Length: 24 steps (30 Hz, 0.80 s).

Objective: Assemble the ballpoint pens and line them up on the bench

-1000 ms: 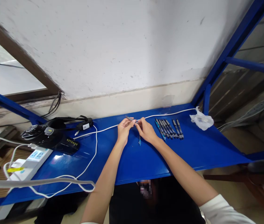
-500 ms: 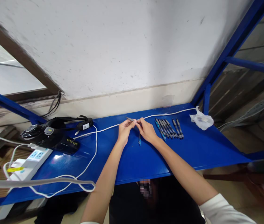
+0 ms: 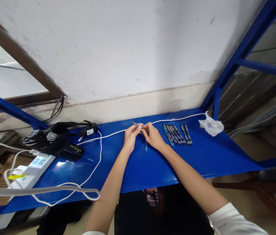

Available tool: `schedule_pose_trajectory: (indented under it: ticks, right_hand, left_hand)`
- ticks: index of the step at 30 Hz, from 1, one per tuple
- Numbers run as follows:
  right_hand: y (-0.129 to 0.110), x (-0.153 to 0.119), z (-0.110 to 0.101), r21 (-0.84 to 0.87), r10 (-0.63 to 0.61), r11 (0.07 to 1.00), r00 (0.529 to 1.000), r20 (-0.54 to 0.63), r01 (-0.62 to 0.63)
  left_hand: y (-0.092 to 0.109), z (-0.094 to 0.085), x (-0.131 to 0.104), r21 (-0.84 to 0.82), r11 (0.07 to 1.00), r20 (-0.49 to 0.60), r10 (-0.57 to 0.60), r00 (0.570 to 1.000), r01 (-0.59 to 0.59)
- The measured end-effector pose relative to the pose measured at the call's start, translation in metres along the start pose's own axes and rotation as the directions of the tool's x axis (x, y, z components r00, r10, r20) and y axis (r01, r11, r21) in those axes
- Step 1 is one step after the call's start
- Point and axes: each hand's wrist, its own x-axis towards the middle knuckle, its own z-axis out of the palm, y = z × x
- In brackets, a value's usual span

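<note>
Between my two hands, above the blue table (image 3: 138, 173), is a grey pen (image 3: 135, 124) whose tip points up and left. My left hand (image 3: 131, 135) is closed around its front part. The fingers of my right hand (image 3: 151, 134) pinch at its rear end, where they partly cover it. Below the hands a slim blue-ended pen part (image 3: 146, 148) lies on the table, its upper end close to my right hand. To the right of my right hand lies a row of several dark pens (image 3: 175, 134), with a bluer pen (image 3: 167, 135) at its left edge.
A crumpled white plastic bag (image 3: 211, 126) lies at the right. On the left are a black device with a strap (image 3: 62, 147), a white power strip (image 3: 34, 168) and a looping white cable (image 3: 100, 153). A wall (image 3: 133, 58) rises behind the table.
Both hands stay in nearly the same place, still on the pen. The pen shows slightly more between the fingers. The row of pens and the bag have not moved.
</note>
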Motion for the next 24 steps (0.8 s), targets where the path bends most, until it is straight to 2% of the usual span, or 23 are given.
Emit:
schedule_pose_trajectory:
  ticks: [11, 17, 24]
  right_hand:
    - [-0.0035, 0.0008, -0.0022, -0.039, -0.023, 0.999, 0.999, 0.022, 0.024]
    - [-0.0014, 0.0004, -0.0011, -0.023, -0.027, 0.999, 0.999, -0.019, 0.026]
    - [0.0012, 0.0013, -0.0006, -0.041, -0.058, 0.997, 0.998, 0.013, 0.058]
  left_hand:
    - [0.0018, 0.0015, -0.0005, -0.020, 1.000, 0.014, 0.022, 1.000, -0.022]
    - [0.0022, 0.0027, -0.0003, -0.052, 0.998, -0.065, 0.034, 0.997, -0.037]
    - [-0.0017, -0.0016, 0.0035, -0.015, 0.998, -0.103, 0.066, 0.992, -0.068]
